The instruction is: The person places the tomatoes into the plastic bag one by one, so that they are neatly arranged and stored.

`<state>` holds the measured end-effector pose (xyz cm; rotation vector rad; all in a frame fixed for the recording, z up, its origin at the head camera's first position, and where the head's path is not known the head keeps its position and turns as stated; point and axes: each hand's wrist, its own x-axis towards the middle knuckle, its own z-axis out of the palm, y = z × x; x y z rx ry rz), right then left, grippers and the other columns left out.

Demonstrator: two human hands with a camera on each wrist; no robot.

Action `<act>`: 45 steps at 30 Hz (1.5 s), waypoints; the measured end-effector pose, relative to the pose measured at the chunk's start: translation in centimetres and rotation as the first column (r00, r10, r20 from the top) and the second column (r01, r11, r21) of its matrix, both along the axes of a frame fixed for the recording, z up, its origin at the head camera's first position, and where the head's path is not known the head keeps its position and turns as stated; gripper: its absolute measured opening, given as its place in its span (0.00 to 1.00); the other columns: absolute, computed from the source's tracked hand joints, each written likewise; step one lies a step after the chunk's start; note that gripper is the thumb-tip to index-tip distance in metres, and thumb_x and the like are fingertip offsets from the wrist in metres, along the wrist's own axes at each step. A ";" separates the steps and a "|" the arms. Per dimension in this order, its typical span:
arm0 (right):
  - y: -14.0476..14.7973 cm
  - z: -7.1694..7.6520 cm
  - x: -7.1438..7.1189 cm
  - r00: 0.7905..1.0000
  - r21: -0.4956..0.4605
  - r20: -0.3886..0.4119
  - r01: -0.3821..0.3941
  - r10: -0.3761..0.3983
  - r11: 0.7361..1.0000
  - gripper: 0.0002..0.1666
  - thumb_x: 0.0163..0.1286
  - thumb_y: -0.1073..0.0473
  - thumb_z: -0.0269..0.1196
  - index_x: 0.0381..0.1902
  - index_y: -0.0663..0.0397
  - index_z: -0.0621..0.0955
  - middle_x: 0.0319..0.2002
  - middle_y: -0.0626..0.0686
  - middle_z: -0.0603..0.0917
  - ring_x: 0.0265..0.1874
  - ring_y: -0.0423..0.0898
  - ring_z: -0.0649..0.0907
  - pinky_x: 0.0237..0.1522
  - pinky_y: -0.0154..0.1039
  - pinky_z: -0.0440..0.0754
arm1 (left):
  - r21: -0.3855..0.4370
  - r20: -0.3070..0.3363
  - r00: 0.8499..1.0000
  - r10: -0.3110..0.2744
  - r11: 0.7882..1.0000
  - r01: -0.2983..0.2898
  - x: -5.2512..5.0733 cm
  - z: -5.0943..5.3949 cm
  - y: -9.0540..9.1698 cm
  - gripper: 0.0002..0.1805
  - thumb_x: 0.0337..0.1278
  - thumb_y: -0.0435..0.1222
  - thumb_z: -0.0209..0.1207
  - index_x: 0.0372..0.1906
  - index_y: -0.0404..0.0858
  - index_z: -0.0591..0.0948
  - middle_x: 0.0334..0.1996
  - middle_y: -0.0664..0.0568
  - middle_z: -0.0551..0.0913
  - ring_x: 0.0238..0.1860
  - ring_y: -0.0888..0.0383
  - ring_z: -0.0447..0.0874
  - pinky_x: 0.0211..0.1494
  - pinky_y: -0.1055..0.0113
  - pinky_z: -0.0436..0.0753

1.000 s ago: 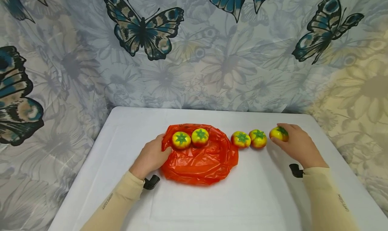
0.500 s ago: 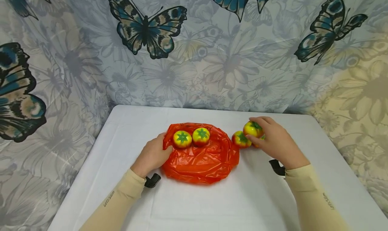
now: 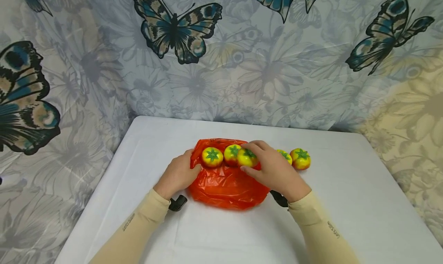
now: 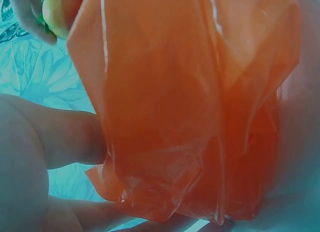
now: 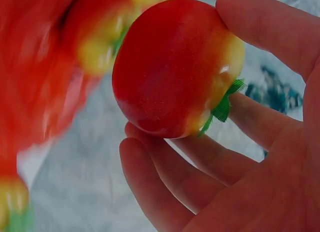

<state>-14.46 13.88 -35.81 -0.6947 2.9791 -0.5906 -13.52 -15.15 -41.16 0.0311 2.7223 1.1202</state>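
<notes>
A crinkled red plastic bag (image 3: 228, 189) lies on the white table, and my left hand (image 3: 177, 174) grips its left edge. In the left wrist view the thin bag film (image 4: 160, 92) hangs between thumb and fingers. Two artificial tomatoes, red and yellow with green star-shaped tops, sit at the bag's far side: one tomato (image 3: 212, 157) on the left, another tomato (image 3: 231, 153) beside it. My right hand (image 3: 280, 173) pinches a third tomato (image 3: 247, 158) above the bag's right part. Thumb and fingertips hold this tomato (image 5: 175, 67) from opposite sides in the right wrist view.
Right of the bag, two more tomatoes stand on the table, one tomato (image 3: 301, 159) in full view and another tomato (image 3: 286, 156) partly hidden by my right hand. A butterfly-patterned cloth (image 3: 270, 71) rises behind the table's far edge (image 3: 242, 123).
My right hand has carried its tomato leftward from the table's right side, past the two standing tomatoes, to the bag. The left hand has kept its grip on the bag. The view has shifted slightly.
</notes>
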 end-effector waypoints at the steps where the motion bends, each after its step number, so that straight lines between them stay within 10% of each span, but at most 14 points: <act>1: -0.6 -0.3 0.2 1.000 -0.002 0.006 -0.014 0.014 1.000 0.39 0.70 0.45 0.76 0.74 0.47 0.78 0.70 0.56 0.79 0.63 0.56 0.85 0.64 0.58 0.88 | 0.000 -0.001 1.000 -0.002 1.000 0.002 0.0 0.0 0.0 0.36 0.77 0.42 0.57 0.83 0.33 0.64 0.71 0.39 0.82 0.62 0.44 0.86 0.69 0.43 0.85; 18: -6.8 -3.0 2.2 0.987 0.002 0.100 -0.129 0.128 0.992 0.38 0.68 0.46 0.77 0.74 0.40 0.79 0.69 0.52 0.80 0.59 0.50 0.87 0.62 0.53 0.89 | -0.014 -0.030 0.999 -0.023 1.000 0.023 -0.4 0.3 0.4 0.34 0.76 0.40 0.58 0.80 0.33 0.67 0.66 0.39 0.85 0.57 0.45 0.88 0.66 0.46 0.88; 45: -8.8 -4.9 2.2 0.977 -0.006 0.100 -0.187 0.187 0.982 0.32 0.70 0.50 0.75 0.70 0.43 0.81 0.61 0.49 0.79 0.54 0.43 0.84 0.59 0.43 0.90 | -0.022 -0.032 0.999 -0.023 1.000 0.022 -0.2 0.2 0.2 0.32 0.75 0.40 0.58 0.78 0.33 0.69 0.63 0.41 0.86 0.54 0.46 0.89 0.62 0.48 0.89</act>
